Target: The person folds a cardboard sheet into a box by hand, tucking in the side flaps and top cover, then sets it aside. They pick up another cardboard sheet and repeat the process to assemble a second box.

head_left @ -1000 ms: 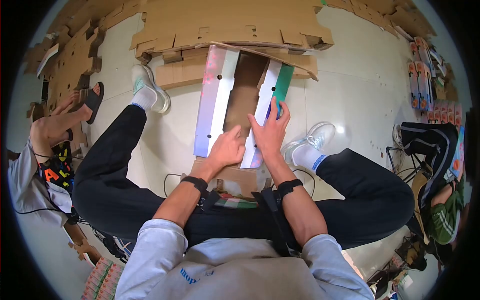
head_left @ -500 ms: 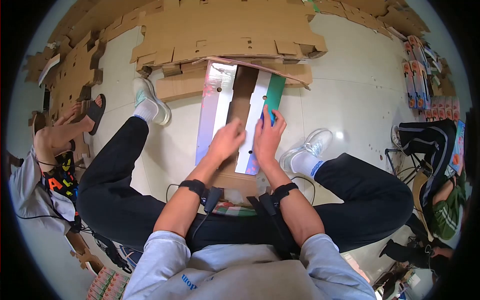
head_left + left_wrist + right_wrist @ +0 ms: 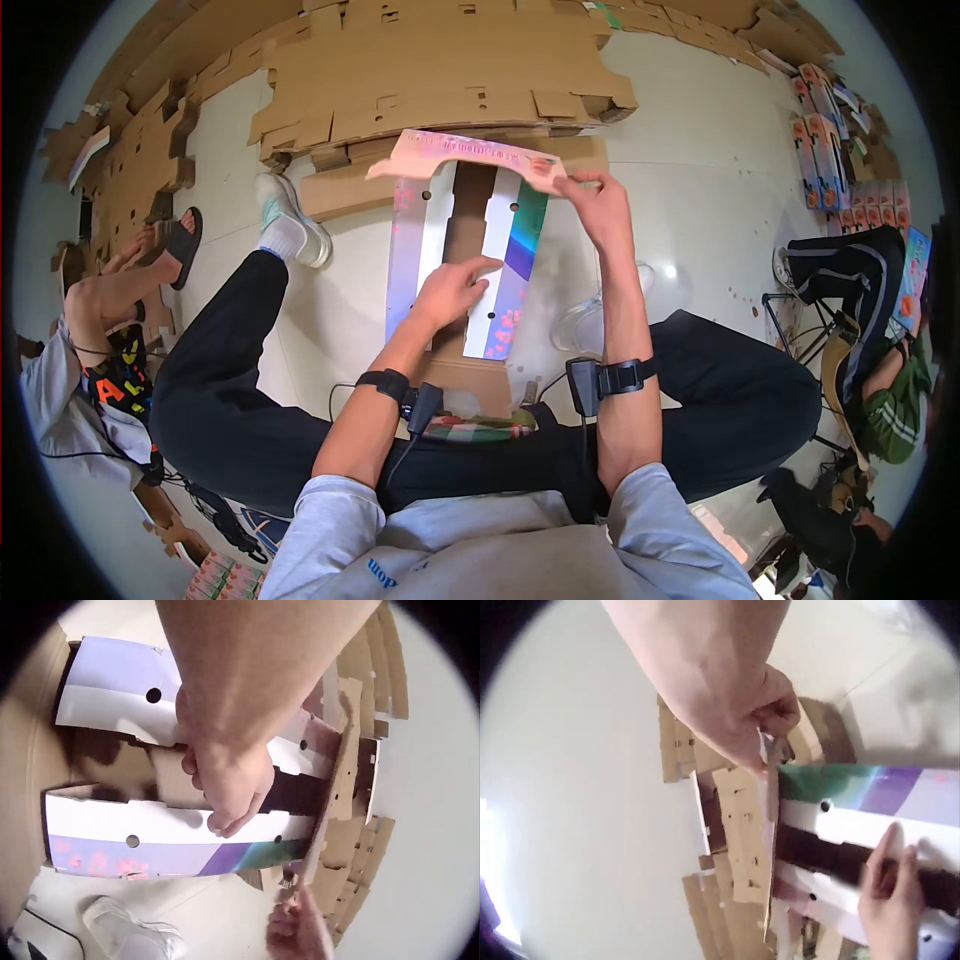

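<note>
A long carton (image 3: 404, 250) with printed outer strips and white inner strips lies lengthwise between the legs, a brown gap down its middle. Its far end flap (image 3: 475, 150) stands raised and bowed, pink print showing. My right hand (image 3: 603, 212) pinches that flap's right corner between thumb and fingers; the right wrist view shows this hand (image 3: 769, 712) at the flap's edge. My left hand (image 3: 450, 292) lies over the gap, index finger extended onto the right white strip (image 3: 172, 821). In the right wrist view, the left hand (image 3: 892, 900) has two fingers extended.
Flat cardboard sheets (image 3: 430, 75) lie beyond the carton. Shoes stand on the tiled floor at left (image 3: 290, 220) and right (image 3: 590, 325). Printed boxes (image 3: 820, 150) are stacked at far right. Other people sit at both sides.
My right hand has left the carton's right strip, moved up and right, and taken hold of the far flap, which now shows its printed face. The left hand stays near the gap.
</note>
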### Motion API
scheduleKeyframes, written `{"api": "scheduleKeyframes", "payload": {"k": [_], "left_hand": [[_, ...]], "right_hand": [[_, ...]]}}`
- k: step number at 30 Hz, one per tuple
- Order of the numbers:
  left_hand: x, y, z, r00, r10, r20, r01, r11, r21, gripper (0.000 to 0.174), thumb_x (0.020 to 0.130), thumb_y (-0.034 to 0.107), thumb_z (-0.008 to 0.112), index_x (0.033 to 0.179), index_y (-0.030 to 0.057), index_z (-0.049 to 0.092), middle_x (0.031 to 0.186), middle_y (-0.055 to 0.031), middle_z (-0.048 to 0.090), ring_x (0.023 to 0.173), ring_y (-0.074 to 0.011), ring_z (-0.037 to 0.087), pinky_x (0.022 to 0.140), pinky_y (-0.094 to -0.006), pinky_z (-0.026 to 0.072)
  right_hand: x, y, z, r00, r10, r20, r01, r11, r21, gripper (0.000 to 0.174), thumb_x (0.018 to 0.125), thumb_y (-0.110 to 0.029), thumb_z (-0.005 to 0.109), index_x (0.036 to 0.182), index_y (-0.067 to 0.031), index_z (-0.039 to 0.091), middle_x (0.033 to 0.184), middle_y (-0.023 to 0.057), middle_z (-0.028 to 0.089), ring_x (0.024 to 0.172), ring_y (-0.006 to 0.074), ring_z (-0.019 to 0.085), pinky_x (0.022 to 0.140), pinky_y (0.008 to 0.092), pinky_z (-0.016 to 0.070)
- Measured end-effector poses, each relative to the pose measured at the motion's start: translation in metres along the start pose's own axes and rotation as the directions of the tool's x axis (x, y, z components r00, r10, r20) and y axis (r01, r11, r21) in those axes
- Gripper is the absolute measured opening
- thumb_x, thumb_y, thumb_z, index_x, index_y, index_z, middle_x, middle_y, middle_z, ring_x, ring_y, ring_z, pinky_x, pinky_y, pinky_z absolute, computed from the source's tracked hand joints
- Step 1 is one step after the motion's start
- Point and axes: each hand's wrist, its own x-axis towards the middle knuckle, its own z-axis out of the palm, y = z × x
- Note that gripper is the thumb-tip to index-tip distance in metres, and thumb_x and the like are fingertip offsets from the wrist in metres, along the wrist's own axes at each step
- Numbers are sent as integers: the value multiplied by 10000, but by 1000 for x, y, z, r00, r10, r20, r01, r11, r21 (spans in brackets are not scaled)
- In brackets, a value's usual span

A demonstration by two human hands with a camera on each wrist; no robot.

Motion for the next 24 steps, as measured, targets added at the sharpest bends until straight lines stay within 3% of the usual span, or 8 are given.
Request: {"api": "scheduleKeyframes", "payload": {"k": [2,5,6,11,15,18,21,24], "left_hand": [[5,-3,-3,994,-105,35,109,975,-194,327,960,146,734,1284,147,776,675,10,385,641,-104,372,605,-302,393],[9,-8,-9,986,-128,103,149,961,-233,322,961,166,747,1281,138,771,668,33,386,635,-94,385,599,-301,386],[9,-6,-9,988,-125,91,142,964,-223,312,961,167,747,1271,136,771,665,29,384,633,-97,384,598,-302,383],[8,6,-8,990,-127,59,134,982,-136,260,969,170,741,1225,133,769,659,8,395,626,-112,391,602,-317,389],[9,-6,0,994,-105,26,108,985,-136,262,962,234,710,1214,163,733,674,-82,487,634,-226,496,630,-405,428],[8,-4,0,997,-72,7,72,992,-107,231,1017,247,646,1225,174,715,791,-127,637,742,-297,627,709,-435,494],[3,1,3,998,-41,-50,36,995,-98,225,1065,258,580,1239,182,700,987,-169,745,925,-386,708,827,-479,541],[2,9,1,998,-62,-22,61,997,-41,237,1082,255,552,1253,170,692,1099,-186,762,1029,-429,709,895,-498,550]], "right_hand": [[-4,20,6,987,143,74,-128,976,-176,478,891,-360,829,1195,1,755,758,69,669,736,153,672,691,329,533],[-21,42,13,941,129,311,-142,990,19,414,914,-315,815,1171,4,756,717,52,666,684,141,693,638,316,531],[-25,40,22,957,75,280,-114,986,126,352,951,-295,791,1135,3,749,684,23,642,616,117,656,577,304,503],[-24,36,37,966,2,260,-66,969,240,295,1053,-287,679,1037,6,711,685,0,588,569,98,548,538,288,443],[-20,41,32,911,47,410,-209,909,360,287,1141,-258,549,966,-45,630,721,-26,527,573,69,473,521,256,366],[-19,56,49,914,33,404,-230,863,450,264,1148,-248,519,1057,-32,641,690,-20,522,583,89,494,552,286,420],[-18,60,52,917,35,397,-206,895,396,234,1150,-228,509,1135,-17,609,723,-12,527,618,87,503,586,280,441],[-27,62,62,968,-46,246,-61,910,410,193,1129,-196,559,1216,-24,573,787,10,572,662,101,539,620,288,472]]}}
